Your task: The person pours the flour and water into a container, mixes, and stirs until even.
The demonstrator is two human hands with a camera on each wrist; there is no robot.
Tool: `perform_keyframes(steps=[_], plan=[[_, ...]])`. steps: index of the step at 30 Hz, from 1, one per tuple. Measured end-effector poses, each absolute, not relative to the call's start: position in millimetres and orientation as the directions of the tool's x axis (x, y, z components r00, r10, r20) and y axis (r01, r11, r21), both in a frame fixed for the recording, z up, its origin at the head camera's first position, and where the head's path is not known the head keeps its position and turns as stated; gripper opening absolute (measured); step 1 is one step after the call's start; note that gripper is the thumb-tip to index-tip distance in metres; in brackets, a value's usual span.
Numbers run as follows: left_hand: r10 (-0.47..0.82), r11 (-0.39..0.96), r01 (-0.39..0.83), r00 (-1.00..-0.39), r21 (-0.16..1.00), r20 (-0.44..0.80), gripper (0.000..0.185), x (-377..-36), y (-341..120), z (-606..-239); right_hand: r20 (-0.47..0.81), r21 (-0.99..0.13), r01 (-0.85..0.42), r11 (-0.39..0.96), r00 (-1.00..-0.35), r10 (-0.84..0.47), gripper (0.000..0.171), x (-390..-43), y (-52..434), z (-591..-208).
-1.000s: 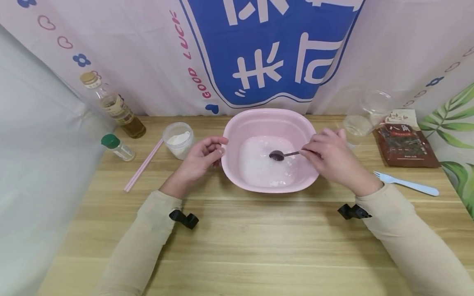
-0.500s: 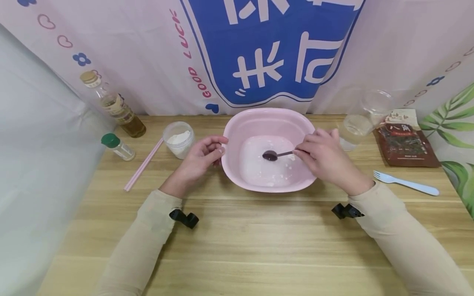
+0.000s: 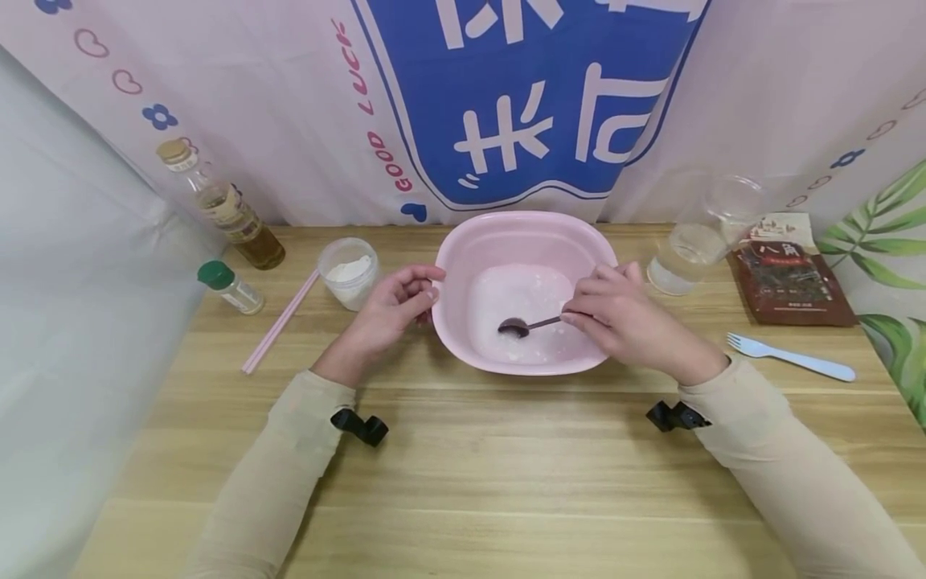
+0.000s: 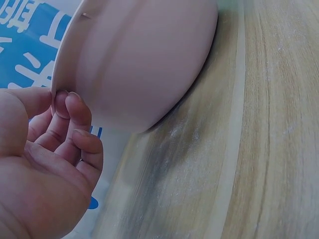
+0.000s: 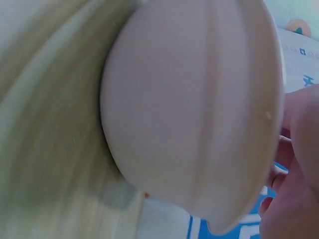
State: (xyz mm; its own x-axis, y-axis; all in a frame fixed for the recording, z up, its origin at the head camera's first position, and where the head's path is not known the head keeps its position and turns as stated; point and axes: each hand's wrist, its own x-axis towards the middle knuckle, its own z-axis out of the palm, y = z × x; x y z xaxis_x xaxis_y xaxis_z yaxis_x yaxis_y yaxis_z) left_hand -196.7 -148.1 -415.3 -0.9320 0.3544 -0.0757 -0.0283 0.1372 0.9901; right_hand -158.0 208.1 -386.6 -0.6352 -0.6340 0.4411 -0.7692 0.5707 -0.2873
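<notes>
A pink plastic basin (image 3: 528,229) stands on the wooden table with a whitish, bubbly liquid (image 3: 492,310) in its bottom. My left hand (image 3: 394,310) pinches the basin's left rim; in the left wrist view, thumb and curled fingers (image 4: 79,112) meet at that rim. My right hand (image 3: 622,322) reaches over the right rim and grips the handle of a small dark brown spoon (image 3: 514,327). The spoon's bowl is down at the liquid, left of the hand. In the right wrist view the basin's outer wall (image 5: 164,99) hides the spoon, and part of the right hand (image 5: 299,164) shows beyond the rim.
Left of the basin are a tub of white powder (image 3: 349,273), pink chopsticks (image 3: 280,322), a green-capped shaker (image 3: 231,288) and an oil bottle (image 3: 235,217). To the right stand a clear cup (image 3: 682,261), a brown spice packet (image 3: 788,277) and a pale blue fork (image 3: 792,356).
My right hand has moved left and slightly toward me, and the spoon's bowl has swept left through the basin. The left hand has stayed on the rim.
</notes>
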Motion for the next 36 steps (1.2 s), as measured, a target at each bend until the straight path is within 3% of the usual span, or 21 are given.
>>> perform_keyframes(steps=[4,12,20,30,36], plan=[[0.353,0.131,-0.032,-0.933,0.991,-0.077,0.036,-196,-148,-416,0.439,-0.292,-0.761,0.579,-0.644,-0.626,0.004,-157,203,-388],[0.349,0.130,-0.036,-0.934,0.991,-0.080,0.036,-196,-148,-415,0.410,-0.215,-0.640,0.738,-0.745,-0.527,0.004,-159,218,-375],[0.349,0.135,-0.045,-0.933,0.990,-0.090,0.036,-196,-147,-414,0.370,-0.266,-0.710,0.652,-0.700,-0.610,0.005,-155,221,-373],[0.350,0.138,-0.045,-0.932,0.989,-0.092,0.036,-196,-149,-417,0.370,-0.214,-0.576,0.789,-0.795,-0.481,0.010,-162,208,-374],[0.348,0.137,-0.053,-0.932,0.989,-0.098,0.036,-196,-148,-415,0.347,-0.246,-0.604,0.758,-0.785,-0.514,0.006,-159,227,-368]])
